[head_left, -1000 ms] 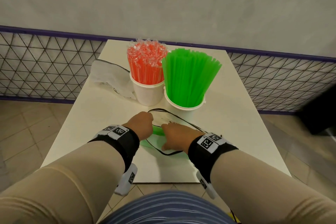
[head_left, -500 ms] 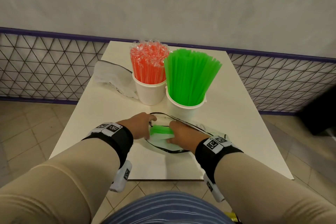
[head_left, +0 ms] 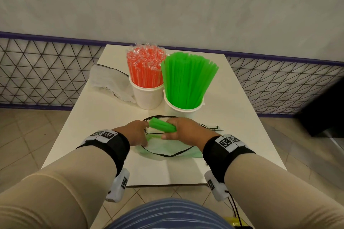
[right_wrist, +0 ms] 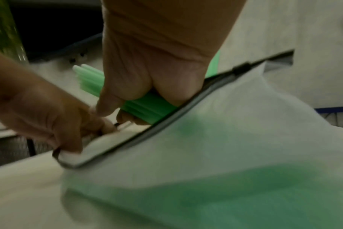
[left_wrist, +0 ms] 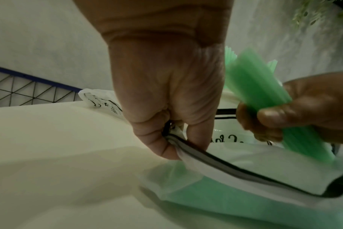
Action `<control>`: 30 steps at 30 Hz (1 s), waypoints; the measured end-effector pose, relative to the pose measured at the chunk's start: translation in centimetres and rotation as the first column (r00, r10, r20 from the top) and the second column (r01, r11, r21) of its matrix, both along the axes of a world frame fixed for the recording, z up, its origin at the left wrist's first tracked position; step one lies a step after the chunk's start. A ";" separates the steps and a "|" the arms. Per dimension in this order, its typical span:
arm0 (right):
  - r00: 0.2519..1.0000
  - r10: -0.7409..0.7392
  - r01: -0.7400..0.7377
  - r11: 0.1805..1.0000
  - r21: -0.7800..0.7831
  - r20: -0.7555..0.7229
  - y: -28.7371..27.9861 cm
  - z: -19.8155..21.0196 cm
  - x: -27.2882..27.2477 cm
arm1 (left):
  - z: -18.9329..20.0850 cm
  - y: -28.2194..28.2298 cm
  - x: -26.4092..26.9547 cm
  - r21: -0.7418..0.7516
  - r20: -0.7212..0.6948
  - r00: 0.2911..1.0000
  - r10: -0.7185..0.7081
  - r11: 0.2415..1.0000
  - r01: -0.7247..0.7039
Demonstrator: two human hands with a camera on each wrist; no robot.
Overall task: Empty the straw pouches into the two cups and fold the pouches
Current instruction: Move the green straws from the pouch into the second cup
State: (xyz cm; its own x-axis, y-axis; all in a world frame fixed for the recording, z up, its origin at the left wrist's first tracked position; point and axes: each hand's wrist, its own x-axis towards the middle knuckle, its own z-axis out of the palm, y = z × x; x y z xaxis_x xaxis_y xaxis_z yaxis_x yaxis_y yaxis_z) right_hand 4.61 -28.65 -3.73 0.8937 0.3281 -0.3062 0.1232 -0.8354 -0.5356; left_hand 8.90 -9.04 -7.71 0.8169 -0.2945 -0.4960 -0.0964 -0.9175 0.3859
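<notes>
A translucent white pouch (head_left: 168, 150) with a black zip edge lies on the table near me, green showing through it. My left hand (head_left: 136, 133) pinches its zip edge (left_wrist: 188, 147) at the left end. My right hand (head_left: 183, 130) grips a bundle of green straws (head_left: 162, 126) and holds it partly out of the pouch mouth (right_wrist: 147, 108). Behind stand two white cups: the left cup (head_left: 147, 96) full of wrapped red straws (head_left: 146, 67), the right cup (head_left: 183, 110) full of green straws (head_left: 188, 80).
A second, limp white pouch (head_left: 109, 82) lies at the back left beside the red-straw cup. The white table (head_left: 242, 121) has bare room on its right side. A black mesh fence (head_left: 37, 72) runs behind, tiled floor on both sides.
My right hand has closed on a bundle of green straws and drawn it up and out of the pouch mouth. My left hand keeps hold of the zip edge.
</notes>
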 end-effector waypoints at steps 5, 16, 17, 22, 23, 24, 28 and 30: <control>0.986 -0.146 0.121 0.963 0.241 0.085 0.4 4.8 0.3 | 1.2 -0.1 0.1 0.022 -0.080 0.996 0.027 0.999 -0.025; 0.723 -0.647 0.152 0.492 0.857 0.243 -0.7 16.0 3.6 | 6.7 -4.7 0.6 -0.509 0.255 0.928 0.272 0.854 -0.110; 0.698 -0.676 0.166 0.473 0.866 0.235 -0.8 15.5 4.1 | 6.8 -5.3 0.7 -0.505 0.278 0.926 0.255 0.859 -0.085; 0.687 -0.717 0.418 0.519 0.746 0.114 -0.6 9.9 5.7 | 5.8 -6.5 1.1 -0.379 0.288 0.942 0.173 0.924 -0.053; 0.717 -0.690 0.482 0.594 0.644 0.099 -0.5 8.6 5.9 | 5.6 -6.5 1.1 -0.376 0.299 0.938 0.173 0.925 -0.051; 0.750 -0.654 0.516 0.676 0.526 0.105 -0.5 7.4 6.0 | 5.5 -6.5 1.1 -0.382 0.309 0.934 0.177 0.923 -0.049; 0.688 -0.644 0.495 0.754 0.432 0.335 -0.5 6.3 6.3 | 5.3 -6.6 1.2 -0.388 0.313 0.930 0.192 0.920 -0.059; 0.527 -0.578 0.426 0.814 0.395 0.623 -0.4 7.9 6.4 | 5.2 -6.6 1.3 -0.382 0.310 0.930 0.199 0.922 -0.069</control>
